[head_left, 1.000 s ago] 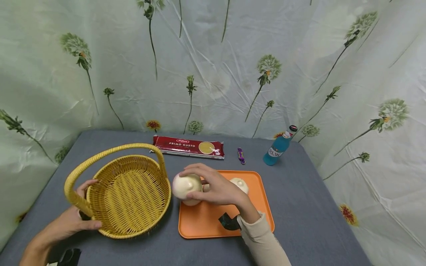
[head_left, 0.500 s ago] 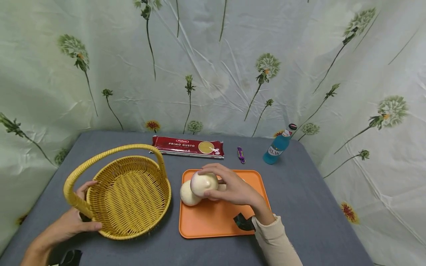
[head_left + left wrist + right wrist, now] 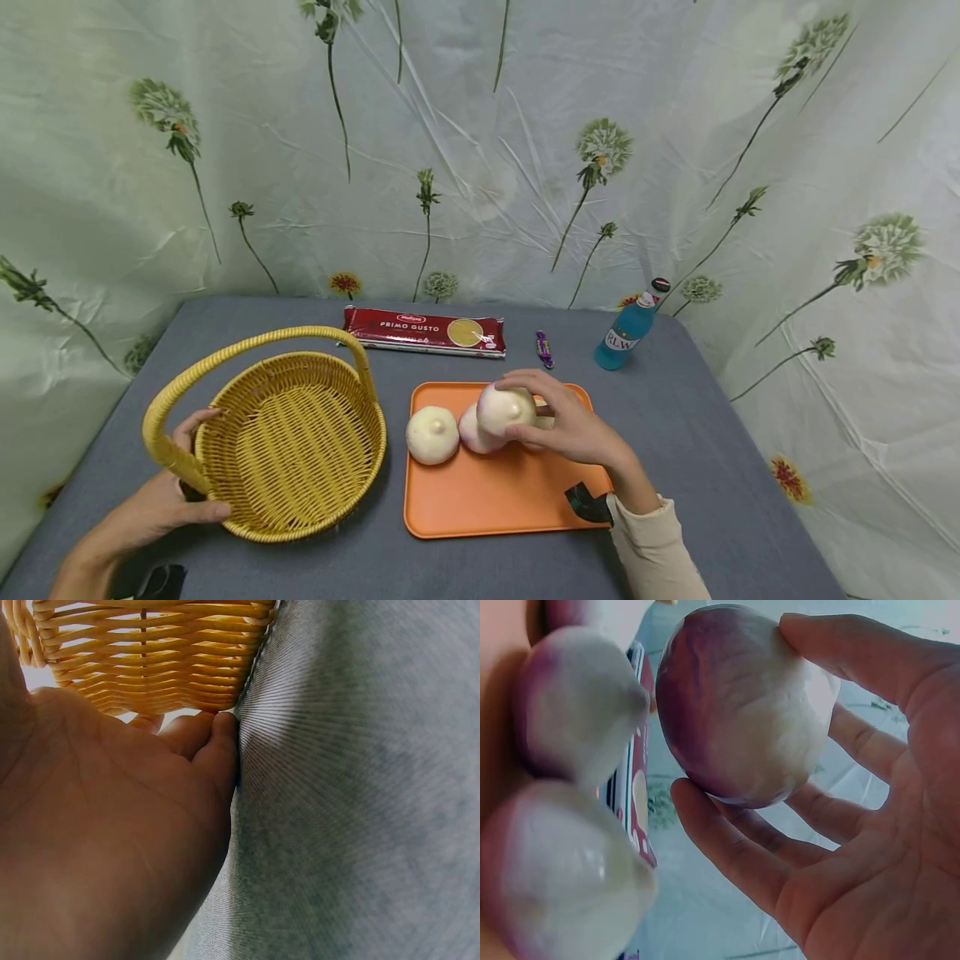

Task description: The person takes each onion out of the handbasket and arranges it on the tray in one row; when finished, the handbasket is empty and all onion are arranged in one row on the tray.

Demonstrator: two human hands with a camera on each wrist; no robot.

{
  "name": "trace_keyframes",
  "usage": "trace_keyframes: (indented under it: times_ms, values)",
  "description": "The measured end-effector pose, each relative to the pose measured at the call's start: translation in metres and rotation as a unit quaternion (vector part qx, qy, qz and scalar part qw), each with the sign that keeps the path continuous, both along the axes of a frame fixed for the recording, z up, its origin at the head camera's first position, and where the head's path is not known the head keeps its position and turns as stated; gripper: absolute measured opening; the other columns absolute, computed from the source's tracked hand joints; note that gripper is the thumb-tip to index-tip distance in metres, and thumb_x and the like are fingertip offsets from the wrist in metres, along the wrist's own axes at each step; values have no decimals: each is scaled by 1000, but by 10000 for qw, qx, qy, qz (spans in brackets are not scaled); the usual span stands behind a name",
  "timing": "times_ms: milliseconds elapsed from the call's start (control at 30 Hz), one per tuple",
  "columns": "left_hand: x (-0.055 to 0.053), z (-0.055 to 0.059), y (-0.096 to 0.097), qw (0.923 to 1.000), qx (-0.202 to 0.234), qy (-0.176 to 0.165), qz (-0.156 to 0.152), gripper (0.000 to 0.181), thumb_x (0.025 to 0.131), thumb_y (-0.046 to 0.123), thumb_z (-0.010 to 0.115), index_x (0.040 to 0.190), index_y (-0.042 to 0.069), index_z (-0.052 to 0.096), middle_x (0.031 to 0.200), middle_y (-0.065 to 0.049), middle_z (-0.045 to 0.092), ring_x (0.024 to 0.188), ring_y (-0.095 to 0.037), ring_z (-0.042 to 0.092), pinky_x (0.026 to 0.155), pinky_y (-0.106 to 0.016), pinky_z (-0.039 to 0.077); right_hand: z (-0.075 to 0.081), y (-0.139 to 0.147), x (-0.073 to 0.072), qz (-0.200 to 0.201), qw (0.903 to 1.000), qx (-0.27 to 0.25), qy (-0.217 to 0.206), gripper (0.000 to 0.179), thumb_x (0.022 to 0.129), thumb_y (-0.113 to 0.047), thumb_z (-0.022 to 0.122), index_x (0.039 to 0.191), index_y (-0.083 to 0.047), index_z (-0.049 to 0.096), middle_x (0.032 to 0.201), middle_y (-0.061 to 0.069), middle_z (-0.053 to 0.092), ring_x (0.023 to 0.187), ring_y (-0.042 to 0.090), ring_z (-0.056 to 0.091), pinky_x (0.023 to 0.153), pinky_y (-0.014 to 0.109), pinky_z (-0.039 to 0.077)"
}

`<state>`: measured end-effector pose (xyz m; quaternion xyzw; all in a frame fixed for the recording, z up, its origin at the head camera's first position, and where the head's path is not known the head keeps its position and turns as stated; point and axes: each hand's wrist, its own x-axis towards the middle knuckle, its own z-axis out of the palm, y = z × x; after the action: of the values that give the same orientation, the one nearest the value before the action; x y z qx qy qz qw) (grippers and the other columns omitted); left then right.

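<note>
A yellow wicker basket (image 3: 300, 450) with a tall arched handle stands at the left of the table, and nothing lies inside it. My left hand (image 3: 153, 504) holds its left side, thumb and fingers spread along the wall; the left wrist view shows fingers against the weave (image 3: 150, 667). My right hand (image 3: 562, 421) pinches a white-and-purple turnip (image 3: 505, 410) between thumb and fingers, raised above an orange tray (image 3: 487, 504). On the tray sit a turnip (image 3: 432, 435) at the left and another turnip (image 3: 474, 433) partly behind the held one. A further turnip (image 3: 546, 414) is mostly hidden by the right hand.
A red spaghetti packet (image 3: 423, 332) lies behind the tray. Right of it are a small purple-wrapped candy (image 3: 543, 350) and a blue bottle (image 3: 628, 332), upright. A flowered curtain (image 3: 480, 150) hangs behind the grey-covered table (image 3: 720, 483).
My right hand has carried its turnip rightward from the tray's left edge, uncovering the turnips at the left and middle. The left hand and basket have stayed put.
</note>
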<state>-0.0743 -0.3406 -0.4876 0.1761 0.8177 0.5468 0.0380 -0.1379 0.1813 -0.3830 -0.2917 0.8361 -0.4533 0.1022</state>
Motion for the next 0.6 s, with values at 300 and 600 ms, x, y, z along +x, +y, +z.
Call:
trace_keyframes:
  times_ms: [300,600]
  values:
    - [1,1,1,10000,-52,53,53,114,73,-13,75,155,20,3,137,8,20,118,18,34,83,-6,38,1,20,-4,-327,9985,283,349,52,90,-25,76,138,-24,56,146,2,49,129,25,51,98,48,52]
    - [1,0,1,10000,-37,34,80,112,74,-12,75,155,20,4,138,4,20,119,17,33,83,-6,38,-3,32,-5,-491,9976,325,374,52,90,-24,76,138,-22,56,145,5,50,130,27,50,98,49,51]
